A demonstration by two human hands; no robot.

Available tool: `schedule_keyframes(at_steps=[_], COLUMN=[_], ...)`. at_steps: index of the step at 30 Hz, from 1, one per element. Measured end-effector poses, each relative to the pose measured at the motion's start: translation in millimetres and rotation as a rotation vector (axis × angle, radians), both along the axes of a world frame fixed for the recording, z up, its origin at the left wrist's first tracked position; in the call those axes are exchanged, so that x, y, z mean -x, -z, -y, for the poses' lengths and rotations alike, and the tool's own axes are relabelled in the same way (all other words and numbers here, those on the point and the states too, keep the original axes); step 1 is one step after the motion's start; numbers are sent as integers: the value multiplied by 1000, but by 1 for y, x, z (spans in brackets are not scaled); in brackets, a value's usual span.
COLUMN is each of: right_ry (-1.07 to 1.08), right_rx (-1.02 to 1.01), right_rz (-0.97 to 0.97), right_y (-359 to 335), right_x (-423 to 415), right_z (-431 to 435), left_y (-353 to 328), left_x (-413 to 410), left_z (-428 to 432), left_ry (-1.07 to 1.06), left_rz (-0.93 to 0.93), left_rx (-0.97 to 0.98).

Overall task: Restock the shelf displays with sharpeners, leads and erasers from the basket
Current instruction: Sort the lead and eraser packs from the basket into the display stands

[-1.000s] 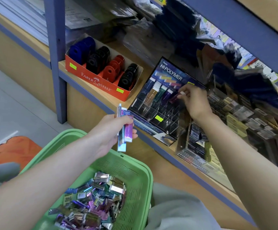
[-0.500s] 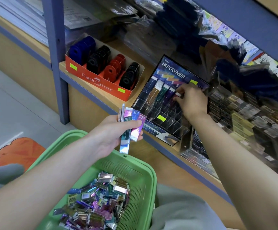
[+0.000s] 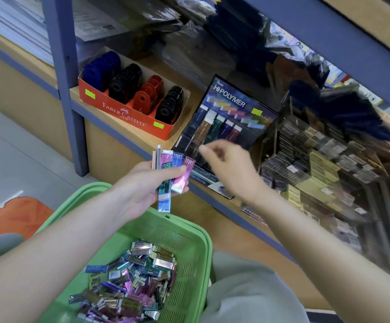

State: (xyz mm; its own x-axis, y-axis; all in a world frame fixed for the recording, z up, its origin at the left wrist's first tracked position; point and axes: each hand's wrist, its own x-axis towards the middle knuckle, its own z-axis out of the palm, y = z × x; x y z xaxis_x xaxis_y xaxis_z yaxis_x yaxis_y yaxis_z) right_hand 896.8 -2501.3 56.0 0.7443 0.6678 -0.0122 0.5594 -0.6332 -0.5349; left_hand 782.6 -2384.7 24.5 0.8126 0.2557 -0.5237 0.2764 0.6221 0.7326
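Note:
My left hand [image 3: 140, 187] grips a fan of several metallic-sleeved erasers [image 3: 174, 173] above the far rim of the green basket [image 3: 189, 231]. Many more such erasers [image 3: 131, 283] lie heaped inside the basket. My right hand [image 3: 229, 166] hovers just right of the fan, fingers loosely curled and holding nothing, in front of the black HI-POLYMER eraser display [image 3: 233, 115] on the shelf. A few erasers stand in the display's upper slots; its lower slots are dark.
A red Faber-Castell box [image 3: 124, 113] of blue, black and red sharpeners stands left of the display. Clear racks of lead cases [image 3: 317, 159] fill the shelf to the right. A blue shelf post [image 3: 65, 78] rises at left, and an upper shelf beam overhangs.
My right hand has drawn back from the display's slots, down and left to beside the erasers in my left hand. The left hand has spread its erasers slightly.

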Motion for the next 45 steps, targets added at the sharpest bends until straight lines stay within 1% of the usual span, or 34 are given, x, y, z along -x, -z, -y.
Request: schedule_keyframes(at_steps=[2,4,7,10,12,13,14,16,17,18,22,25,29,33,35,40,42,45], right_ry=[7,45,102,202,281,286,271,221,207,206,263,251,171,48,39,103,134,147], right_rx=[72,26,-76,-304,-459,-484,-455,-296,-216,-152,-39,11,214,316,302,225,190,197], right_rz=[-224,-372,-513,-570,-516,-435,-309,-18,83,137,239,309,386,494,503,541,523,524], right_y=[1,-5,-6,-3,-10,-15,-19,-22,-22,-20,-10,-2,1,-6,-7,0,5,11], right_x=[11,17,22,22,14,7,-2,-24,-35,-46,-85,-100,-106,-103,-102,-104,-104,-104], right_z=[0,1,4,5,6,8,11,16,18,19,22,18,15,10,7,6,5,3], left_y=[-1,-3,-5,-6,-6,-5,-5,-4,-4,-4,-6,-6,-8,-10,-9,-6,-5,-5], left_x=[0,-1,0,0,-1,-2,-2,-2,-2,-2,-2,-2,-2,-2,-2,-4,-5,-5], left_z=[2,4,8,9,8,7,6,4,3,2,1,1,-2,-5,-5,-6,-5,-5], left_ry=[-7,-7,6,-31,-51,-54,-53,-45,-43,-44,-39,-37,-48,-64,-69,-75,-71,-84], left_rz=[12,16,10,1,-29,-41,-50,-57,-56,-53,-43,-40,-35,-11,-4,2,-1,6], left_rx=[-17,-41,-34,15,13,8,1,-17,-25,-31,-65,-79,-76,-41,-28,-18,-15,12])
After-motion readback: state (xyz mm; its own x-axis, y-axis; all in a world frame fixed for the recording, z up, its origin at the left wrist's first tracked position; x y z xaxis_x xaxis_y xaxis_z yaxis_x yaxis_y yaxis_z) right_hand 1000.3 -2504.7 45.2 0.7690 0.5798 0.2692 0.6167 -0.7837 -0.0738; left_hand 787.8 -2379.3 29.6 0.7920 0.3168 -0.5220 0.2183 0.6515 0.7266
